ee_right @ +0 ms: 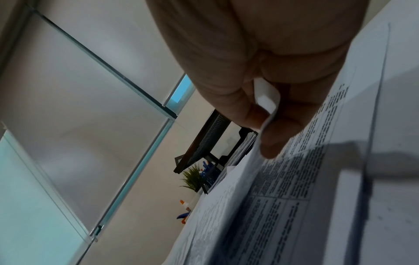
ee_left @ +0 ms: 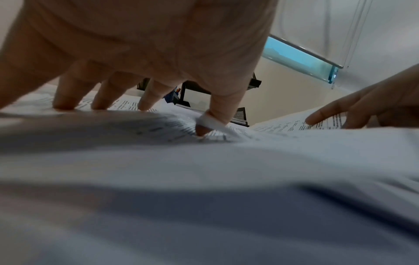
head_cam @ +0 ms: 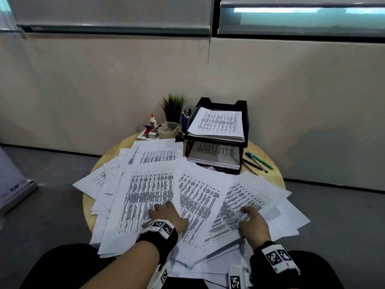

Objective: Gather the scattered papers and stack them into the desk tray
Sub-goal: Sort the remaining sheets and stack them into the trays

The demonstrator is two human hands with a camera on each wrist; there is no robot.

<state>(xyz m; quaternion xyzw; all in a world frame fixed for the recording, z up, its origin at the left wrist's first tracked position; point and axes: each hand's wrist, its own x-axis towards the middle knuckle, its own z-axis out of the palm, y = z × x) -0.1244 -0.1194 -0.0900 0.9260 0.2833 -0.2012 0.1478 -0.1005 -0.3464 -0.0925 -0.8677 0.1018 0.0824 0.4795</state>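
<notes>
While left hand (head_cam: 164,213) presses papers (head_cam: 145,197) flat, right hand (head_cam: 253,221) pinches sheet (head_cam: 239,207), pens (head_cam: 258,162) beside tray (head_cam: 242,122).

Am sitting in office: round wooden table (head_cam: 268,163) carrying printed papers (head_cam: 150,195), black stacked desk tray (head_cam: 243,122), pens (head_cam: 258,161), glue bottle (head_cam: 152,120), potted plant (head_cam: 174,106); roller blinds (head_cam: 112,13) hanging above plain wall.

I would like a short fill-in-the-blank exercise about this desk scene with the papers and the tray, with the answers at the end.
1. The black desk tray has ____ tiers, both holding paper.
2. The left hand presses on the scattered papers with its fingers ____.
3. The right hand pinches a sheet's ____ between thumb and finger.
4. The pens lie on the table to the ____ of the tray.

Answers: two; spread; edge; right
</notes>
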